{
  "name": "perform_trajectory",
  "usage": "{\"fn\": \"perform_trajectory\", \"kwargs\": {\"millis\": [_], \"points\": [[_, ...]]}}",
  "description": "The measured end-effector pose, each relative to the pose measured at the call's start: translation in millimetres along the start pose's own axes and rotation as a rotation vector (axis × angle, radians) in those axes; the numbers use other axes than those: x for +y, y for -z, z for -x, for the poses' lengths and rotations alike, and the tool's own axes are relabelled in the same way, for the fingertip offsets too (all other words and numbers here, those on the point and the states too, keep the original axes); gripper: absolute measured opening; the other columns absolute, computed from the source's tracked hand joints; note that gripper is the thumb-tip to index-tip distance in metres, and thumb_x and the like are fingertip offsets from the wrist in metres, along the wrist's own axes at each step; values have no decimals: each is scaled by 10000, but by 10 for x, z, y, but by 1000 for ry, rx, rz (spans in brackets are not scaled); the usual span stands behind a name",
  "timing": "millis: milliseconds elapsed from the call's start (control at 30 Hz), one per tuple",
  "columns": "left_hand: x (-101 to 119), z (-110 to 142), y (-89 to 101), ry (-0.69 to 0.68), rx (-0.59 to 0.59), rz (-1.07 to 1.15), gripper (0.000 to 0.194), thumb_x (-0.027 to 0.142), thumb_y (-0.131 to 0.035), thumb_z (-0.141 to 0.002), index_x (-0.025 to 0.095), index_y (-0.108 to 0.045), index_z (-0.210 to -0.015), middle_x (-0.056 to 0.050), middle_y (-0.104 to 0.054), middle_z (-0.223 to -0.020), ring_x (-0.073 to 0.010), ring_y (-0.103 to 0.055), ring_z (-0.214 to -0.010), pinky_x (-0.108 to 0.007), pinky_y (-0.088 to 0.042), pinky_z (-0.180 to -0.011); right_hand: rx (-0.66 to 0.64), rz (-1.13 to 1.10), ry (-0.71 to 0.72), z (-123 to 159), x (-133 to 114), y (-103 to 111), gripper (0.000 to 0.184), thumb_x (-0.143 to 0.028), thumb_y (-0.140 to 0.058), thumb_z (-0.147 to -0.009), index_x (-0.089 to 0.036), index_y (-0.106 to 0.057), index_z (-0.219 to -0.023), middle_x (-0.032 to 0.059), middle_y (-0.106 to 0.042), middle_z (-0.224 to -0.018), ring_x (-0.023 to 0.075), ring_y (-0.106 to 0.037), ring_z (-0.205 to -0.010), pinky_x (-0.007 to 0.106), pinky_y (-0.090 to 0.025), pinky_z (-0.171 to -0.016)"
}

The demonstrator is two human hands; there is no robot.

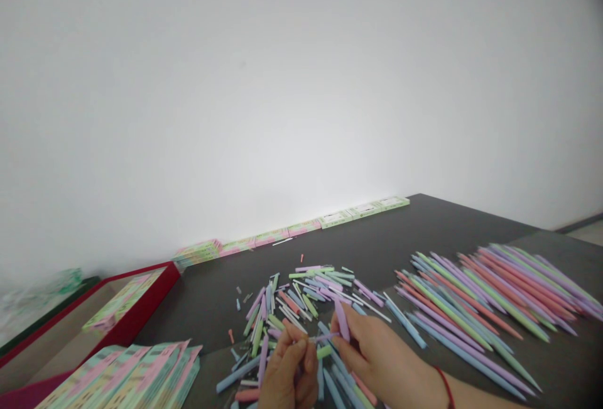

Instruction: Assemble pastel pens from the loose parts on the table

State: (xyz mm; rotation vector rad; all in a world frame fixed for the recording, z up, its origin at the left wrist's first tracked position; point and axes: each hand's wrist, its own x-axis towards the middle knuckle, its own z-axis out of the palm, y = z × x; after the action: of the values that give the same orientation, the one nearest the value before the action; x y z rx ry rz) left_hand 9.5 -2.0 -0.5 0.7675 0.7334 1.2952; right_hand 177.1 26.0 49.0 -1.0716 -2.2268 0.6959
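Note:
My left hand (288,371) is near the bottom edge with its fingers pinched on the end of a thin refill (315,338). My right hand (377,352) holds a purple pen part (342,327) between thumb and fingers, tip up; the two hands meet at the refill. Under and behind them lies a loose heap of pastel pen parts and white refills (301,299) on the dark table (424,227). A red string circles my right wrist.
A fanned row of assembled pastel pens (480,296) lies at the right. Stacked printed cards (132,374) sit at the bottom left, beside a red tray (136,315) with more cards. Pink and green card packs (292,232) line the white wall.

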Motion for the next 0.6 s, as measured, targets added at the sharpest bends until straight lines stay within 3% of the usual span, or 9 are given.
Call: {"fn": "perform_trajectory", "kwargs": {"millis": [467,600], "points": [[4,14,-39,16,17,28,317,403,-645,-747,200,-439,-616,112,-411,-393,3,-106,-281,-110,-113,-275,-23,4,25,4,-8,21,74,-219,-413,-857,-192,-482,-867,25,-620,-732,159,-527,-599,254,-331,-563],[-53,29,-46,9,98,-25,327,420,-697,-702,208,-451,-665,108,-439,-409,2,-159,-287,-106,-123,-287,-35,-69,7,15,-30,23,58,-196,-441,-835,-191,-497,-851,11,-613,-708,143,-515,-577,242,-336,-546]]}}
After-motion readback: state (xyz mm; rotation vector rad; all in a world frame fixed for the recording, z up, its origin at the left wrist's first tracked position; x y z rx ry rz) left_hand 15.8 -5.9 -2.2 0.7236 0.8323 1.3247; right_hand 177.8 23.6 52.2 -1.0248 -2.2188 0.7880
